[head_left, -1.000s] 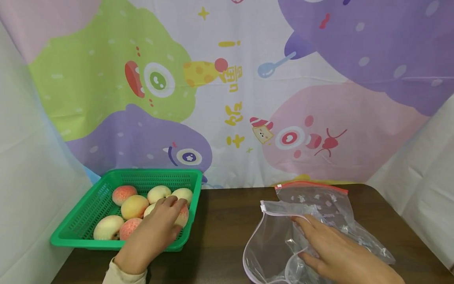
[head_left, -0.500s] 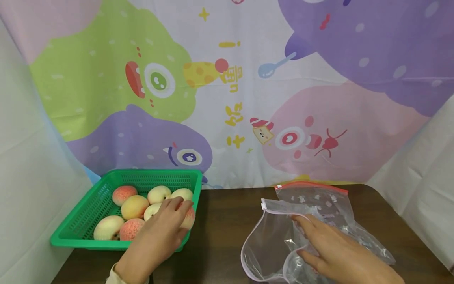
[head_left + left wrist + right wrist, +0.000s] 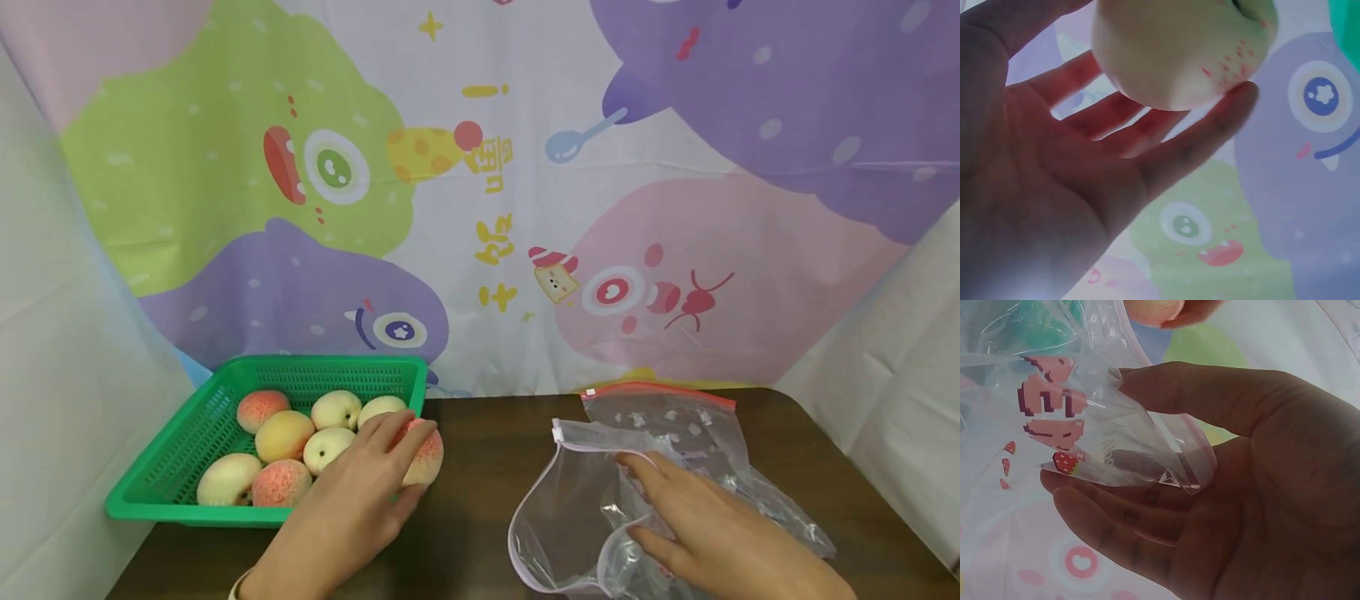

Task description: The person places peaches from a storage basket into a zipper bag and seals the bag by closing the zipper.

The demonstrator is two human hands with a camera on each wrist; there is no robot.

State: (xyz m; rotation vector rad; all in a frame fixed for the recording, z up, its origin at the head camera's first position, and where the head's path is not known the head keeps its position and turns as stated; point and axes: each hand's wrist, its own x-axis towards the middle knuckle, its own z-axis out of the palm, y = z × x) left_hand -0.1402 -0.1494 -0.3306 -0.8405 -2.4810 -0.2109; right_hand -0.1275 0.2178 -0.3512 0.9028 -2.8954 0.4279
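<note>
A pale peach with a red blush [image 3: 426, 458] is held in my left hand [image 3: 348, 500], over the right rim of the green basket [image 3: 187, 514]. In the left wrist view, curled fingers cradle the peach [image 3: 1175, 59] from around its side. My right hand [image 3: 705, 525] pinches the edge of a clear slider bag [image 3: 562, 517] between thumb and fingers. The bag's lilac-trimmed mouth gapes toward the basket. Pink lettering and small strawberries on the bag [image 3: 1054, 419] show in the right wrist view, its film lying between thumb and fingers.
Several more peaches [image 3: 285, 437], yellow, cream and red, lie in the basket. Behind the right hand, a clear bag with a red slider strip [image 3: 667, 408] lies flat on the dark wooden table [image 3: 480, 467]. A cartoon-printed cloth [image 3: 480, 350] hangs at the back.
My left hand has moved right and taken the peach up from the basket's right side to over its rim. The right hand stays put, holding the bag.
</note>
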